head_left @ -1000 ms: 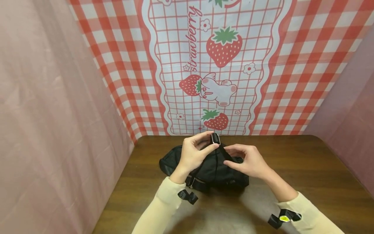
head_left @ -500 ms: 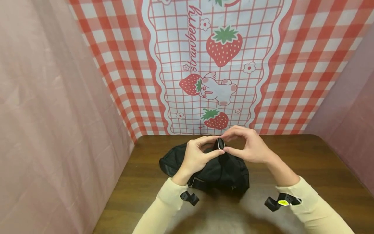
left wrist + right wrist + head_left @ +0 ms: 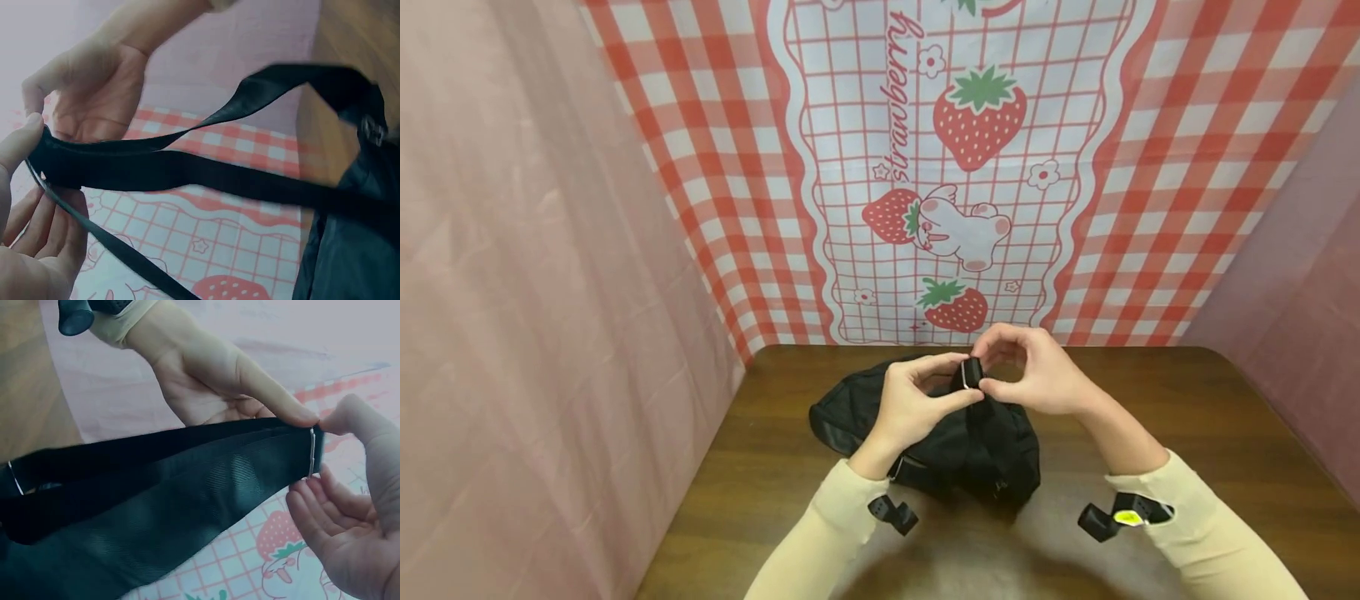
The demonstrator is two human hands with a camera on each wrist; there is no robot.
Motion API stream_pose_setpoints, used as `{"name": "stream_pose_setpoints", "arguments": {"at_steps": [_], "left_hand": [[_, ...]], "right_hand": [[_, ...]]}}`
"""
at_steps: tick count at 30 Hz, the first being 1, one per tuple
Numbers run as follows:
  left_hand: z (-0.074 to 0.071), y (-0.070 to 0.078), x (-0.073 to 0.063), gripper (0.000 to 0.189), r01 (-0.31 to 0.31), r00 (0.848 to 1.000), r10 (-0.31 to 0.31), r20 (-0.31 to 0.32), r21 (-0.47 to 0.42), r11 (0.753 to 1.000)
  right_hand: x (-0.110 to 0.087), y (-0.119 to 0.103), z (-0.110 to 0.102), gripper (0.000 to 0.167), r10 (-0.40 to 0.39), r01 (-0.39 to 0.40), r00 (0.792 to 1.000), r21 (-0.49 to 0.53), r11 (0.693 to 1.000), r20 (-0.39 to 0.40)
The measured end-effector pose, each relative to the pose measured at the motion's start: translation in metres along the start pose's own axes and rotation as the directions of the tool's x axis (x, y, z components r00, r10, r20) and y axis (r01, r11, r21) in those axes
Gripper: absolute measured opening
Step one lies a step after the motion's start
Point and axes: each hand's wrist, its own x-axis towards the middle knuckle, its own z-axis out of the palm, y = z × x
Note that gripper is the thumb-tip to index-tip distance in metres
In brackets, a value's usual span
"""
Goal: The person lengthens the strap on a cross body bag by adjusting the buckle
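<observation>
A black fabric bag (image 3: 1003, 454) lies on the wooden table under both hands. Above it, my left hand (image 3: 910, 408) pinches a metal strap slider (image 3: 967, 372) between thumb and fingers. My right hand (image 3: 1037, 375) meets it from the other side, thumb and fingers pinching the strap at the slider's edge. In the right wrist view the black webbing strap (image 3: 194, 494) runs from the slider (image 3: 312, 453) toward the lower left, its layers spread apart. Several lengths of strap (image 3: 181, 172) reach toward the bag (image 3: 356, 244) in the left wrist view.
A second metal buckle (image 3: 898, 467) sits at the bag's near side. The wooden table (image 3: 1180, 425) extends to either side. Behind it hangs a red checked cloth (image 3: 1150, 275) with strawberries; a pink curtain (image 3: 550, 292) hangs at the left.
The right hand has risen from the hanging strap to the slider, which has turned and shifted slightly right. Over the last half second both hands have barely moved.
</observation>
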Motion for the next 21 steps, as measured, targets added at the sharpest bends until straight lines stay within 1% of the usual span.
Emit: {"name": "stream_pose_setpoints", "arguments": {"at_steps": [3, 5, 7, 9, 11, 13, 15, 17, 21], "left_hand": [[-0.0007, -0.0001, 0.0005, 0.04, 0.019, 1.0, -0.019, -0.011, -0.018, 1.0], [-0.0013, -0.0008, 0.0007, 0.041, 0.027, 1.0, -0.027, -0.015, -0.019, 0.999], [-0.0018, -0.0012, 0.0008, 0.041, 0.03, 0.999, -0.03, -0.017, -0.01, 1.0], [-0.0021, -0.0015, 0.001, 0.041, 0.027, 0.999, -0.027, -0.018, -0.001, 1.0], [-0.0021, -0.0014, 0.0011, 0.041, 0.025, 0.999, -0.025, -0.02, 0.006, 1.0], [-0.0017, -0.0007, 0.0014, 0.041, 0.027, 0.999, -0.027, -0.021, -0.001, 1.0], [-0.0008, 0.0, 0.0018, 0.042, 0.028, 0.999, -0.028, -0.021, -0.018, 0.999], [0.0001, -0.0001, 0.002, 0.042, 0.026, 0.999, -0.027, -0.02, -0.036, 0.999], [0.0014, -0.002, 0.0022, 0.041, 0.033, 0.999, -0.034, -0.025, -0.049, 0.998]], "right_hand": [[-0.002, 0.001, 0.0012, 0.021, 0.008, 0.0, 0.998, 0.131, 0.991, -0.06], [-0.0029, 0.0017, 0.0015, 0.023, -0.001, 0.014, 0.997, 0.166, 0.986, -0.077], [-0.0032, 0.0017, 0.0023, 0.03, -0.014, 0.025, 0.997, 0.146, 0.989, -0.075], [-0.0028, 0.0016, 0.0033, 0.036, -0.018, 0.023, 0.998, 0.08, 0.997, -0.061], [-0.0022, 0.0016, 0.0043, 0.038, -0.013, 0.014, 0.998, 0.015, 1.0, -0.056], [-0.0016, 0.0023, 0.0053, 0.036, -0.016, 0.015, 0.998, -0.02, 1.0, -0.064], [-0.0016, 0.0028, 0.0063, 0.034, -0.028, 0.026, 0.997, -0.024, 0.999, -0.079], [-0.0016, 0.0032, 0.0074, 0.033, -0.041, 0.04, 0.994, -0.008, 0.999, -0.101], [-0.0022, 0.002, 0.0095, 0.031, -0.051, 0.062, 0.987, 0.068, 0.996, -0.154]]}}
